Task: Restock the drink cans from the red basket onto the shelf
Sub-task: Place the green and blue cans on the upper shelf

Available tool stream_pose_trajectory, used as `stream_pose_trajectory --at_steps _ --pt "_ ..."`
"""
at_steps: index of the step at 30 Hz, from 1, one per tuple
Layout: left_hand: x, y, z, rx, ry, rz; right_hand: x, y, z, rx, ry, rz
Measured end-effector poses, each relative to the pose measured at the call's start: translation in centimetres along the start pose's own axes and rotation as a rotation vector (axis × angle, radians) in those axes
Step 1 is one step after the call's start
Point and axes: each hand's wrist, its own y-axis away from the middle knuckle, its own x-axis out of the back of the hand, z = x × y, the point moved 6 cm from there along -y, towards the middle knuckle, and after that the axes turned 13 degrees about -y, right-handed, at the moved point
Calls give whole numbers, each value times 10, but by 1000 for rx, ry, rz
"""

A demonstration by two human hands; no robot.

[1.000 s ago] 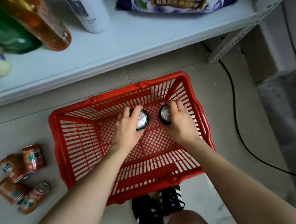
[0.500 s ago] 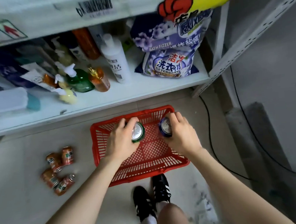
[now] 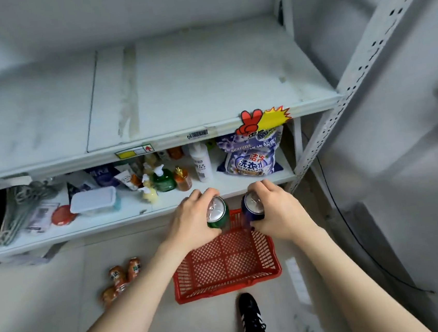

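My left hand (image 3: 191, 221) grips a green drink can (image 3: 217, 214) and my right hand (image 3: 279, 212) grips a dark blue drink can (image 3: 252, 208). Both cans are upright, side by side, held in the air above the far end of the red basket (image 3: 226, 270) on the floor. No cans show on the visible basket bottom. A bare pale shelf board (image 3: 177, 89) spreads above and beyond the hands. Below it, a lower shelf (image 3: 125, 210) carries household goods.
Several orange cans (image 3: 121, 278) lie on the floor left of the basket. The lower shelf bears bottles, a plastic box (image 3: 94, 202) and a detergent bag (image 3: 249, 160). A perforated upright (image 3: 340, 93) stands at right, with a black cable (image 3: 354, 232) beyond. My black shoe (image 3: 251, 316) is near the basket.
Both hands have lifted the two cans up out of the basket. The view has risen, and the bare upper shelf has come into sight.
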Motion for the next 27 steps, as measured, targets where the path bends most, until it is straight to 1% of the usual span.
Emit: stream_pose_trajectory --at_steps 4,9,15,19,23,27 --pt "62 30 16 -8 -28 26 49 20 -48 91 21 -37" --pt "138 60 38 -50 -52 97 110 39 -98 184 57 -79" --pt "220 75 63 -76 -12 199 190 49 -147 279 58 -41" --pt "272 82 83 -92 -33 246 246 57 -174 352 62 -20" --pt "325 86 104 -141 -13 276 303 67 -200 396 61 -13" --pt "374 86 130 -195 -72 288 355 75 -221 452 56 -10"
